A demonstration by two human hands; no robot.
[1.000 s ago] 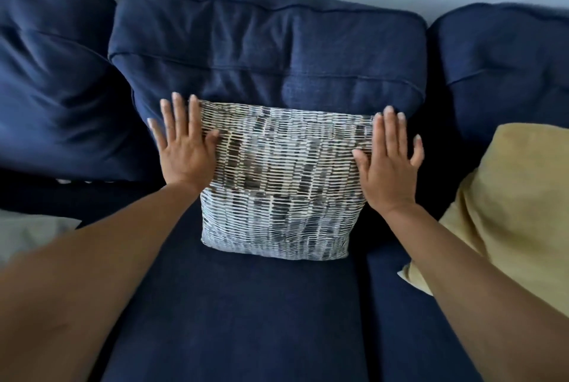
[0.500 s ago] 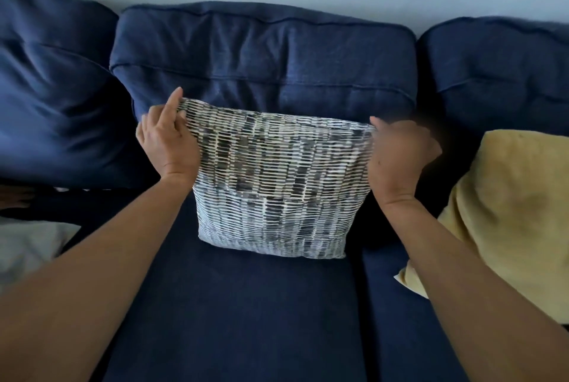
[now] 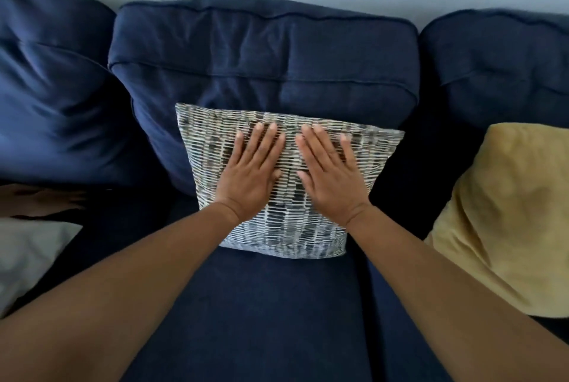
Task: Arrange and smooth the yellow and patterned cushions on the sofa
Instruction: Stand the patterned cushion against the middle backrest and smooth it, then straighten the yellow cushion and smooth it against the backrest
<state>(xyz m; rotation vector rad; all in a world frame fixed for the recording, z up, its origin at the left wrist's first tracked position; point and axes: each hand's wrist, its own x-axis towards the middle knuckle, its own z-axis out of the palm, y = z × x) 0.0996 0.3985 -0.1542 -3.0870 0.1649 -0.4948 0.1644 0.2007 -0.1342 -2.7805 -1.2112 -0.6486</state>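
Hands have moved: half a second ago both were closed on the upper corners of the patterned cushion, tugging it taut; now the left hand and right hand lie flat on its front face, side by side near the middle, fingers spread and pointing up, gripping nothing. Cushion stands tilted back against the middle back pillow of the navy sofa, lower edge on the seat. Judgement: corner-pulling step is finished and smoothing has begun; the fabric between the palms shows a slight vertical crease, so an outward sweep looks like the sensible follow-up. Yellow cushion leans at the right end, well apart from the patterned one, creased and slumped, untouched by either hand; it likely wants the same treatment. Pale cushion lies at the left edge. Containers: none in view, so nothing to record there.
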